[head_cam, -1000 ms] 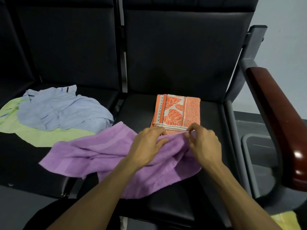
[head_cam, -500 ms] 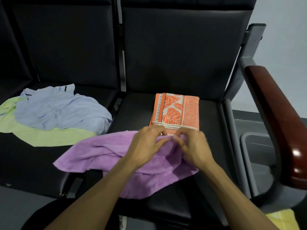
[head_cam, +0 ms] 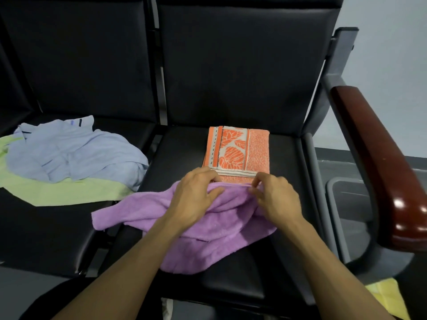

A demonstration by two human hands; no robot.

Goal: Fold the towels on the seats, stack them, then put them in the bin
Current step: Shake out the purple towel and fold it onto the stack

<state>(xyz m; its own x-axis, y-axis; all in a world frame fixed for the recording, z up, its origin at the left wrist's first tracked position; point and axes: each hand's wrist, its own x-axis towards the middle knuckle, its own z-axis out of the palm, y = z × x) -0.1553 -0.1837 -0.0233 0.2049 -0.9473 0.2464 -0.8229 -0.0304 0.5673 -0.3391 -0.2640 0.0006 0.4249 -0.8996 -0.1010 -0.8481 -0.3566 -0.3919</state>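
- A crumpled purple terry towel [head_cam: 208, 229] is spread over the near half of the right black padded seat [head_cam: 180, 153], with its long axis running from the left, where one corner overhangs the gap between the seats, to the near right.
- Its far edge is bunched up and is pinched by the left hand [head_cam: 196, 195], whose fingers are curled over the fabric.
- The same far edge is pinched between thumb and fingertips of the right hand [head_cam: 277, 197], just beside the left hand.
- A folded orange towel with a leaf pattern [head_cam: 238, 151] is laid flat behind the hands, its long axis pointing near to far; its near edge is touched by the purple fabric.
- Bare seat surface is left on both sides of the orange towel and near the front edge.
- A rumpled light-blue cloth [head_cam: 74, 151] is heaped on a flat light-green cloth [head_cam: 64, 192] on the left seat.
- A grey plastic bin [head_cam: 346, 204] is seen at the right, below a dark red wooden armrest [head_cam: 379, 153].
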